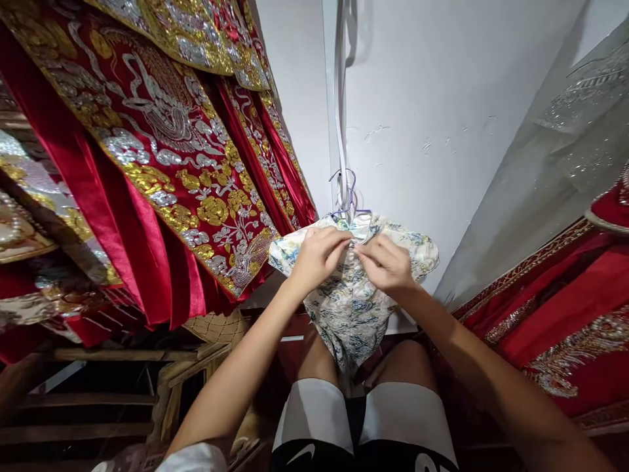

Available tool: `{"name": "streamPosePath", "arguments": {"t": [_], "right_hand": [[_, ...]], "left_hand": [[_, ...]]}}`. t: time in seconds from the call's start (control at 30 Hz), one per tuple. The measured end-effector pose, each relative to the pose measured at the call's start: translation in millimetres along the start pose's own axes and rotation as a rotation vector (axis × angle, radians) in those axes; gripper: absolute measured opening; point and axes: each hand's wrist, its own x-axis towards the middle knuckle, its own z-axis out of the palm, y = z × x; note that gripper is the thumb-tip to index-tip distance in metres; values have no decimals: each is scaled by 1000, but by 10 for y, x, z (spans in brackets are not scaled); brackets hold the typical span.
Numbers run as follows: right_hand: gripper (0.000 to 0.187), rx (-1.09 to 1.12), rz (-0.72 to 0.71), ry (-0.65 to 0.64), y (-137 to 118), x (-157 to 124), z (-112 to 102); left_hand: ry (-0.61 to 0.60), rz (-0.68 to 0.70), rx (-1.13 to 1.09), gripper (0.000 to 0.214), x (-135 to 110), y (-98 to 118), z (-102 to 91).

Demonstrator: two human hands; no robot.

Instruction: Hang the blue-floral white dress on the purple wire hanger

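Note:
A white garment with a blue and yellow floral and wave print, perhaps a short-sleeved shirt (354, 314), hangs on a thin purple hanger (352, 196) in front of me. My left hand (322, 252) is closed at the front of its collar, thumb and fingertips pinched together. Opposite it, my right hand (386, 261) pinches the other side of the neckline, just below the collar. The two sets of fingertips nearly meet at the front opening. Whatever small fastening lies between them is too small to make out.
Red robes (196, 170) with gold and silver embroidery hang on the left. More red embroidered cloth (565, 314) is on the right, below sheer sparkly fabric (584, 124). A white wall (417, 85) stands behind. A bamboo frame (167, 380) is at lower left.

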Motion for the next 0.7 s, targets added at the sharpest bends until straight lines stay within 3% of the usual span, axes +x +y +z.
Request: {"name": "streamPosePath", "arguments": {"t": [0.1,0.17,0.27,0.33,0.4,0.53,0.63,0.7], "right_hand": [[27,-96,-158,-45,189,-127,79],[21,-160,-224,-162,320,-250,107],[25,-154,-228,-435,390,-517,95],[28,-85,-125,-534,309,-716,58],[25,13,84,-498,133,-868,5],[15,236,502,-208,-339,-895,-122],[21,364,627,-121,-599,-760,-188],[26,420,719,-64,-689,-713,-186]], "left_hand": [[36,-75,-16,18,-30,-10,59],[112,-148,-67,19,-49,-12,67],[365,-269,-223,18,-10,-128,-32],[575,-361,-355,16,21,-311,-165],[756,-497,-538,13,-2,-543,-309],[1002,-920,-993,16,-279,-914,-416],[1124,-1182,-1171,21,-604,-961,-227],[1173,-1251,-1194,24,-832,-879,10]]}}
